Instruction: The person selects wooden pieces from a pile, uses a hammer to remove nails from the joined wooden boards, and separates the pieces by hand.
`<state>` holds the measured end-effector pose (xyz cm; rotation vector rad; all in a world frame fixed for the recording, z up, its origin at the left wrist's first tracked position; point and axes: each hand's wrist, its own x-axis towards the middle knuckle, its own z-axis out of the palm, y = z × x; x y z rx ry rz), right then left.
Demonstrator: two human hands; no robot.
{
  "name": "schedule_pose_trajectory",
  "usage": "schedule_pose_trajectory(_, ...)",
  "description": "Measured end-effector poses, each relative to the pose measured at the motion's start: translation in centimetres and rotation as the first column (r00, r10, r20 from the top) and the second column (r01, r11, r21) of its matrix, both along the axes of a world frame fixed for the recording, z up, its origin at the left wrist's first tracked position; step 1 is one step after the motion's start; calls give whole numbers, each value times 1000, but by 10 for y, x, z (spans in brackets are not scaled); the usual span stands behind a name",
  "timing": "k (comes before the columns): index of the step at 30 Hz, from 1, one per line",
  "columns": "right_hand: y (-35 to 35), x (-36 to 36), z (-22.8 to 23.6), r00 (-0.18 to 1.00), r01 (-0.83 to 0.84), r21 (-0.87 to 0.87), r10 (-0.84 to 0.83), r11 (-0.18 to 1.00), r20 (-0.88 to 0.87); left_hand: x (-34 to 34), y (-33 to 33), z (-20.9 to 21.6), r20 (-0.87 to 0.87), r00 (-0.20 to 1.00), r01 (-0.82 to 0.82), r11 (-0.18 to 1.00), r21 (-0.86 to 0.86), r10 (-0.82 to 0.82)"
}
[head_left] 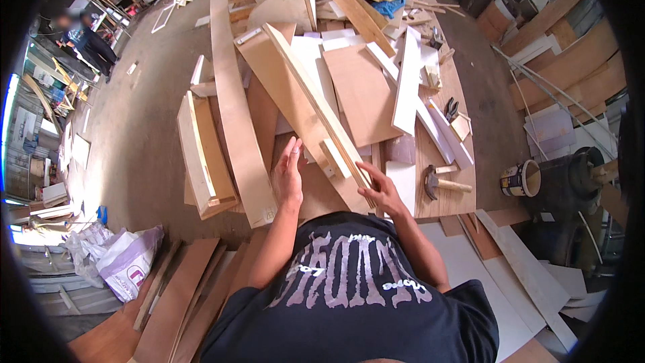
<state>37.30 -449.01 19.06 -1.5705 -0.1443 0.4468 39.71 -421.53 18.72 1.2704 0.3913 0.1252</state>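
A long wooden assembly (304, 94) lies slanted across the pile in front of me, a wide plywood face with a raised edge strip. A small wood block (336, 158) is attached to its near part. My left hand (289, 176) is beside its left side, fingers stretched upward and holding nothing. At the near right end, my right hand (384, 193) has its fingers apart against or just beside the strip's edge; contact is hard to make out. A hammer (449, 187) with a wooden handle lies on the worktable right of that hand.
A long curved-looking plywood board (235, 101) and a box-like wooden frame (207, 154) lie to the left. Pliers (451, 107) and white boards (407, 84) are to the right. A bucket (521, 179) stands beyond the table. Another person (91, 44) stands far left.
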Motion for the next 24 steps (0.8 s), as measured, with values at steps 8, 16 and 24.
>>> schedule_pose_trajectory(8,-16,-26,11,859,109,-274,48,956,511,102,21,54,243,966,153,953,-261,-88)
schedule_pose_trajectory(16,-28,2,-23,774,342,-482,49,807,631,115,11,81,274,960,105,979,-177,-54)
schedule_pose_trajectory(24,-19,42,14,483,705,-250,-192,664,854,71,2,55,486,868,141,890,-434,100)
